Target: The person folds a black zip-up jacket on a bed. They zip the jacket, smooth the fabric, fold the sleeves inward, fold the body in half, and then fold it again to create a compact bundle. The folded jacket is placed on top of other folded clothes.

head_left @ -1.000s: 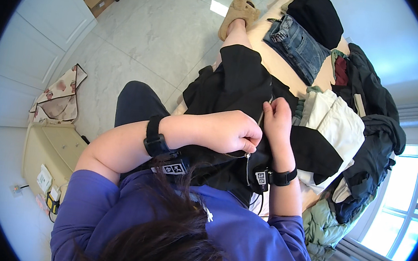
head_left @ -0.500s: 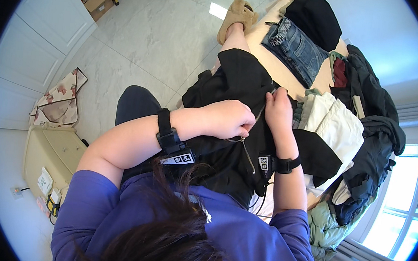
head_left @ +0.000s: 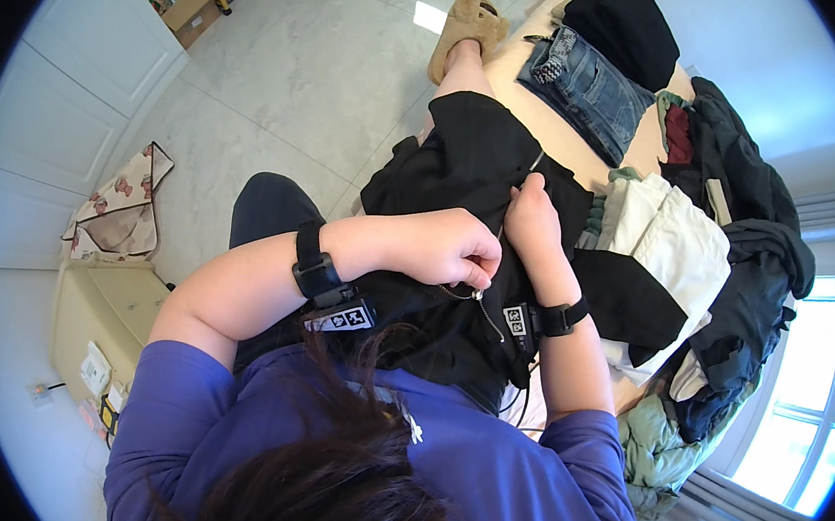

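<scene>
A black zip-up jacket [head_left: 425, 181] lies spread over my lap, its sleeve-like black end [head_left: 629, 303] reaching onto the bed at the right. My left hand [head_left: 461, 251] is closed in a pinch at the metal zipper slider [head_left: 478, 293]. Below the slider, toward my body, the two rows of teeth part in a V. A little farther out and to the right, my right hand [head_left: 534, 217] grips the jacket along the zipper line, thumb on top. Past its fingertips a short stretch of the zipper [head_left: 537, 160] shows. My left fingers hide part of the zipper pull.
On the bed [head_left: 518, 54] at the right lie folded blue jeans [head_left: 595, 92], a black garment [head_left: 623, 29], white clothing [head_left: 666, 234], dark jackets [head_left: 757, 283] and a green padded garment [head_left: 667, 440]. A beige cabinet [head_left: 101, 305] stands at the left.
Both hands have shifted slightly left, the right one also toward my body. The zipper slider now sits a little closer to me. My grips look much the same.
</scene>
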Motion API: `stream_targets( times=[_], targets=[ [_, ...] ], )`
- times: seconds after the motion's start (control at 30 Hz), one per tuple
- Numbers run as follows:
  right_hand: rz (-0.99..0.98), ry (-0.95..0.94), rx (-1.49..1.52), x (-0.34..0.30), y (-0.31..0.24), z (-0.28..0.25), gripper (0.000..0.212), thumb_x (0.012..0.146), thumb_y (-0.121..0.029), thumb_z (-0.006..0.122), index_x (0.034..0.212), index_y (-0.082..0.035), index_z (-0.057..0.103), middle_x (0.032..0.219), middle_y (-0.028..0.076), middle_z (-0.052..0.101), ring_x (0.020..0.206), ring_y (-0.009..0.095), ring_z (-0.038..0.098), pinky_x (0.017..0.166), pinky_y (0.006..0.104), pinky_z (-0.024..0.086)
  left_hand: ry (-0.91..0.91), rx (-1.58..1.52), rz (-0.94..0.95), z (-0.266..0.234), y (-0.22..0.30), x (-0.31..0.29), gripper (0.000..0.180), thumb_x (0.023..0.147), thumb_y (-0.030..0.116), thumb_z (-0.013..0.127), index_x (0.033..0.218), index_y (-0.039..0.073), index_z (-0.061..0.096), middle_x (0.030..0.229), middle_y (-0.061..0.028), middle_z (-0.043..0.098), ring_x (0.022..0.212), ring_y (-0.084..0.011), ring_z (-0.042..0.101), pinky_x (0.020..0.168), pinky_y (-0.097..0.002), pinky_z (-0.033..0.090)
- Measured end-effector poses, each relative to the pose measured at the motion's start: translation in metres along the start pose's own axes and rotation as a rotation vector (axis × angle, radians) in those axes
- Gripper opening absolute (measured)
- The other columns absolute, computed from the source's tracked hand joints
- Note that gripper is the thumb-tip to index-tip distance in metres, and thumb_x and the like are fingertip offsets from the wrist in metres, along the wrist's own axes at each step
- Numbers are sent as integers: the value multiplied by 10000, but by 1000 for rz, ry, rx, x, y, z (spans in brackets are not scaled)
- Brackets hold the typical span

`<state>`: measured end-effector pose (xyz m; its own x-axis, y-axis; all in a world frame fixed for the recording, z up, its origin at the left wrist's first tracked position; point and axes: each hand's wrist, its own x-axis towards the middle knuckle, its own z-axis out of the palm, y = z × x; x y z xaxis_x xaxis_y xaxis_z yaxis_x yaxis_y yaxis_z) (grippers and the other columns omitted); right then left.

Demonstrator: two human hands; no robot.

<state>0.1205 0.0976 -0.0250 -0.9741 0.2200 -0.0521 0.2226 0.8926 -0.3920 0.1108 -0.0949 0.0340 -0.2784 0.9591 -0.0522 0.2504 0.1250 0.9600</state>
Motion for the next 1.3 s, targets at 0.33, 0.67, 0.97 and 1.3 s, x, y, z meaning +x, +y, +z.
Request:
stream_targets(
  times=[0.33, 0.67, 0.97, 1.3],
  targets=[
    [-5, -21, -4, 0, 1, 0, 202, 930, -162, 515, 960, 16, 426, 869, 301, 638, 845, 473, 629, 737, 532, 502, -139, -71, -24, -1, -3, -4, 97, 850, 60, 655, 790, -7, 618, 696, -53, 582, 609, -119, 584, 578, -276, 461],
    [-121, 21, -6, 7, 8, 2, 190, 929, -147, 516, 933, 22, 429, 813, 300, 636, 814, 472, 632, 720, 532, 508, -130, -213, -164, 3, 5, -12, 108, 894, 50, 605, 811, -20, 605, 710, -47, 612, 608, -97, 612, 597, -254, 486],
    [-294, 275, -75, -8, -3, -24, 297, 865, -190, 664, 907, 8, 446, 777, 233, 577, 794, 427, 600, 684, 478, 498, -75, -33, -25, 3, 3, -15, 117, 909, 88, 604, 840, -6, 602, 723, -74, 587, 604, -134, 611, 576, -265, 482],
    [-284, -287, 329, -96, -16, -38, 160, 778, -123, 642, 796, -3, 537, 824, 174, 560, 817, 371, 556, 716, 420, 460, -48, -17, -18, 22, -5, -18, 125, 960, 140, 522, 886, 45, 487, 678, -109, 587, 593, -272, 585, 583, -355, 454]
  ],
)
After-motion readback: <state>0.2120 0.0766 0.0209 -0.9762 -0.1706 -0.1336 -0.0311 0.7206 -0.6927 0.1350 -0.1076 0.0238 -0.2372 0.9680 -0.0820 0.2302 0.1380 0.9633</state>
